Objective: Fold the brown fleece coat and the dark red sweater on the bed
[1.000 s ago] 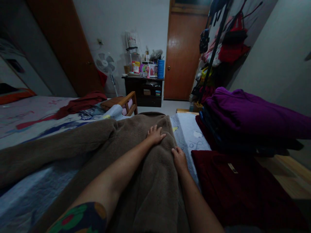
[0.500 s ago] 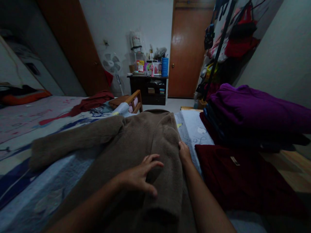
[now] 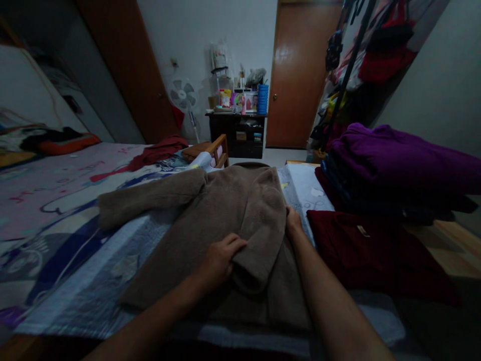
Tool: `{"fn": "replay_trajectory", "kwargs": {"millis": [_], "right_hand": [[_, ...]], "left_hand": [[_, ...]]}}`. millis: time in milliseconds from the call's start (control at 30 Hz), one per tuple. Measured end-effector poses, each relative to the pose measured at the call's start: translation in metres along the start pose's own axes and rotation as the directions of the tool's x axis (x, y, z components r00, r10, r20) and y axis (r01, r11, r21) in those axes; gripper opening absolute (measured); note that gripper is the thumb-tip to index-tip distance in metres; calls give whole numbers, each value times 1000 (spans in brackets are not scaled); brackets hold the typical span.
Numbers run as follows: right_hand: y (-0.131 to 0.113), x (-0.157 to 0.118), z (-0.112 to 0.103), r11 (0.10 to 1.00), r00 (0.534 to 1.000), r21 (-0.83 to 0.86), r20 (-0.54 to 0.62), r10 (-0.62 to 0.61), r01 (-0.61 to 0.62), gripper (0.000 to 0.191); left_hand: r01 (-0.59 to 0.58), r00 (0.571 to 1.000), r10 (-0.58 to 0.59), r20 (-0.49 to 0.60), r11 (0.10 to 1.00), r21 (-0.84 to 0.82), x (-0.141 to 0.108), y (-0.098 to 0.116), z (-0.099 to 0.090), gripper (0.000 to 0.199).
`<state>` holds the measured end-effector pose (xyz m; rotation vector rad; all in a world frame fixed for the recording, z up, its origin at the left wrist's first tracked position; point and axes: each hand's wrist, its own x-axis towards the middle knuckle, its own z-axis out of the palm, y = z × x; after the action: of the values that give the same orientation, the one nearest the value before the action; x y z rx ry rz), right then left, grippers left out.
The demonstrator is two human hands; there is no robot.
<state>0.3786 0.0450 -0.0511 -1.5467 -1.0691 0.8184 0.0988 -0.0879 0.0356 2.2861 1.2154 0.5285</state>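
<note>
A brown fuzzy coat (image 3: 221, 215) lies spread on the light blue bedding, one sleeve stretched out to the left. Its other sleeve is folded over the body of the coat. My left hand (image 3: 223, 258) pinches the edge of that folded sleeve near its cuff. At the coat's right edge, my right hand (image 3: 293, 220) has its fingers closed on the fabric; the fingertips are partly hidden.
A dark red folded garment (image 3: 361, 250) lies at the right, with a purple garment (image 3: 406, 155) on a dark stack behind it. A wooden rail (image 3: 218, 146) stands beyond the coat. Patterned bedding (image 3: 67, 185) covers the left side.
My left hand has closed from spread fingers onto the sleeve, and the cuff has shifted up and left. My right hand still grips the right edge. The view has shifted a little.
</note>
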Motion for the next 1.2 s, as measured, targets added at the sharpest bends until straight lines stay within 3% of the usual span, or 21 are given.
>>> {"fn": "replay_trajectory", "kwargs": {"millis": [67, 133, 233, 333, 400, 467, 567, 633, 733, 767, 833, 900, 967, 1033, 1100, 1200], "right_hand": [[-1, -2, 5, 993, 997, 88, 0, 80, -80, 23], [-3, -3, 10, 976, 990, 164, 21, 140, -142, 22], [-7, -5, 13, 959, 984, 221, 51, 170, -177, 16], [-9, -8, 13, 959, 984, 223, 65, 163, -174, 15], [-9, -8, 14, 966, 985, 198, 71, 155, -166, 15], [-9, -6, 15, 976, 985, 147, 80, 153, -163, 15], [-14, 4, 17, 987, 983, 17, 92, 158, -160, 17], [-19, 13, 20, 989, 989, -84, 67, 128, -122, 16], [-28, 24, 26, 975, 1000, -224, -10, -1, -1, 11], [-31, 26, 30, 963, 998, -265, -23, -52, 44, 15], [-33, 25, 40, 937, 991, -330, -14, -131, 119, 25], [-30, 20, 51, 912, 984, -372, 30, -173, 172, 32], [-24, 14, 61, 859, 974, -459, 88, -210, 227, 40], [-17, 8, 68, 769, 959, -574, 136, -248, 280, 49], [-10, 6, 71, 696, 946, -645, 160, -280, 315, 55], [-4, 11, 69, 751, 945, -586, 91, -313, 305, 51]], "left_hand": [[1, 974, -6, -229, 1000, -19, -7, -2, -17, 41], [25, 898, -31, -439, 999, -20, -15, -8, -34, 37], [97, 811, -98, -577, 995, -32, -25, -31, -50, 36], [209, 822, -239, -517, 971, -117, -31, -64, -54, 36], [273, 847, -337, -411, 939, -209, -34, -82, -54, 34], [298, 865, -423, -269, 865, -403, -37, -90, -57, 36], [244, 892, -448, -54, 579, -778, -37, -88, -65, 47], [249, 867, -499, 0, 432, -867, -32, -88, -69, 50], [440, 746, -665, 29, 460, -771, -17, -95, -65, 51], [505, 732, -680, 48, 494, -708, -12, -99, -61, 52], [560, 770, -628, 111, 583, -589, -4, -105, -54, 57], [554, 817, -549, 178, 659, -509, 2, -107, -49, 65], [533, 837, -504, 214, 661, -529, 6, -106, -50, 68], [479, 856, -471, 213, 568, -669, 9, -103, -57, 63], [359, 871, -472, 136, 422, -832, 12, -102, -68, 57], [149, 816, -577, -38, 273, -950, 19, -107, -82, 48]]}}
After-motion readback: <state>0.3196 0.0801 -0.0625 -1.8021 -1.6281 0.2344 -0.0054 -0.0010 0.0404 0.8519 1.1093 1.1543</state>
